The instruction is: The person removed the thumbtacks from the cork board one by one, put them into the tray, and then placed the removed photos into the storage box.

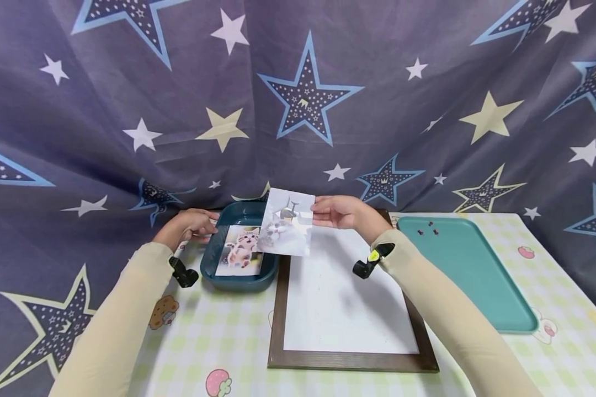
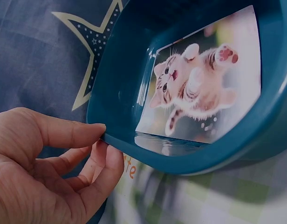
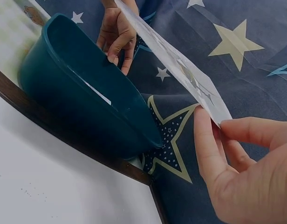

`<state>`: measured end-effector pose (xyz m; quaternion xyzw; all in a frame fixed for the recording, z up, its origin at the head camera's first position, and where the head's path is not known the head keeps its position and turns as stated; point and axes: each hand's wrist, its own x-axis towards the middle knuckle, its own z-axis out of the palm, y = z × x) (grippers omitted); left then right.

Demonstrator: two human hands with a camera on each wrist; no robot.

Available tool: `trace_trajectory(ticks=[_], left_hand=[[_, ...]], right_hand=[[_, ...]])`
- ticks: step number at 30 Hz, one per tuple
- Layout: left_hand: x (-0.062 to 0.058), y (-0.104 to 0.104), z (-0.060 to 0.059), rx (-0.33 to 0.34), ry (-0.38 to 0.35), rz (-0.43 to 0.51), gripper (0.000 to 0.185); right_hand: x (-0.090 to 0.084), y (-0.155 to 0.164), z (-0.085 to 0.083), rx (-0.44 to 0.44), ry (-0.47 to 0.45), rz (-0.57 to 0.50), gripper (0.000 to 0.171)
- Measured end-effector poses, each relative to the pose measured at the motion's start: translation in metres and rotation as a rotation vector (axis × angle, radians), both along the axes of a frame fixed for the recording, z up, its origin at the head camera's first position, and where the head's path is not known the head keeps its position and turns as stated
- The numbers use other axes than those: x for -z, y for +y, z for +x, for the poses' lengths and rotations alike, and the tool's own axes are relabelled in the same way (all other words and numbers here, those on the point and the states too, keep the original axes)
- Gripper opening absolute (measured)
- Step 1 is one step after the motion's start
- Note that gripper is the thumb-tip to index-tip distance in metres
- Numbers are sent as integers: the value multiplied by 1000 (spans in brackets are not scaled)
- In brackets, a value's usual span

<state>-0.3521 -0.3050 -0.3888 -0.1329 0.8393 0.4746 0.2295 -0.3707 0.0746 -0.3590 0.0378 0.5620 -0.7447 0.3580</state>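
Note:
In the head view my right hand (image 1: 341,212) pinches a photo card (image 1: 287,223) by its right edge, above the basin's right rim and the board's top left corner. The card shows a pale cat. My left hand (image 2: 55,163) pinches the rim of a dark teal basin (image 2: 181,161) between thumb and fingers. Inside the basin lies a kitten photo (image 2: 199,88). The right wrist view shows the held card nearly edge-on, with thumb and fingers of the right hand (image 3: 246,163) at its lower end.
A whiteboard (image 1: 347,309) with a brown wooden frame lies right of the basin. Farther right is a green tray (image 1: 477,275) with several dark red push pins (image 1: 430,224) near its far left corner. A checked cloth covers the table; a star-patterned curtain (image 1: 308,99) hangs behind.

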Motion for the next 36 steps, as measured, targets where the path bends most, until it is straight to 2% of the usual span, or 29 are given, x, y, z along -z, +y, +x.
trace_trajectory(ticks=[6,23,36], left_hand=[[0,-1,0,6,-2,5,64],[0,-5,-4,17,-34,41,66],[2,-6,-5,17,-28,44,66]], right_hand=[[0,-5,-3,27,-8,15,25],[-7,-20,-11,38,-18,38,22],[-8,-45,-12,34,22,146,23]])
